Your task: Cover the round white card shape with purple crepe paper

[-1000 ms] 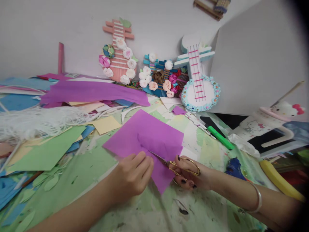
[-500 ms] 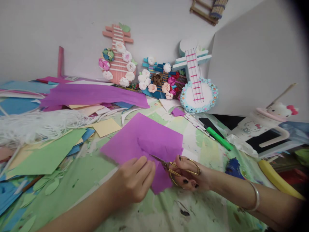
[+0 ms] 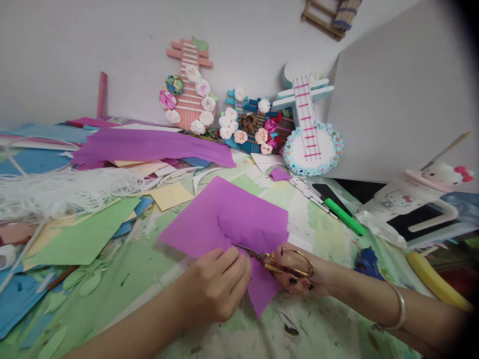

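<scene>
A sheet of purple paper (image 3: 224, 209) is held up over the table, with a partly cut flap hanging below its lower edge. My left hand (image 3: 220, 279) pinches the paper at that lower edge, fingers pressed together. In my right hand (image 3: 294, 271) is a pair of gold-handled scissors (image 3: 267, 260), fingers through the loops. The blades point left across the paper, close to my left fingertips, and look nearly closed. My left fingers hide part of the cut edge.
Green and cream paper sheets (image 3: 90, 232) and a heap of white cord (image 3: 75, 192) lie at the left. Flower-decorated instrument models (image 3: 194, 94) lean on the wall. At the right are a green marker (image 3: 344, 217), a white mug (image 3: 400, 194) and a blue object (image 3: 368, 264).
The scissors' handles have come together. The cut flap hangs lower and has swung to the right. The whole view has shifted slightly.
</scene>
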